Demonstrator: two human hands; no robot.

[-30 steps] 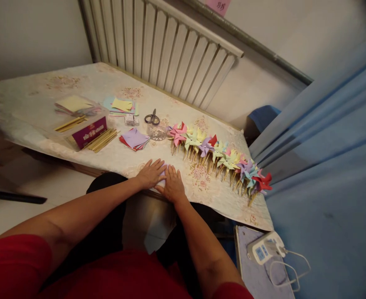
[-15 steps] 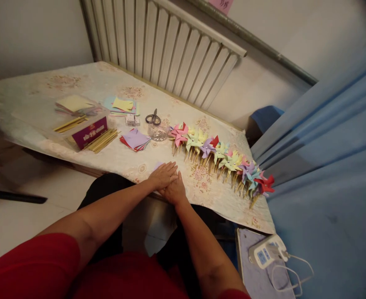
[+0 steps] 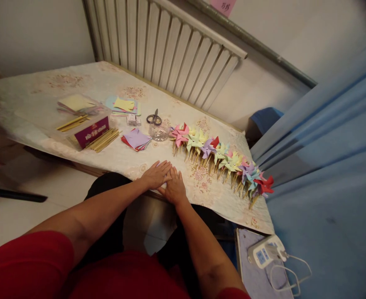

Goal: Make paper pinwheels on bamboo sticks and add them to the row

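Both hands press flat, covering the paper beneath.

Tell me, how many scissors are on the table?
1. The grey-handled metal scissors lie beside the clear glass dish, past the flat left hand and right hand. Paper piles could hide more.

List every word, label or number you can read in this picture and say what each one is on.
Nothing here can be read for certain.
Pink note on the wall: dark handwritten marks, cut off by the frame edge, not legible.
Purple box on the table: gold lettering and an emblem, too small and blurred to read.
White device on the floor: a blue panel with marks, too small to read.
Small white box near the scissors: print too small to read.
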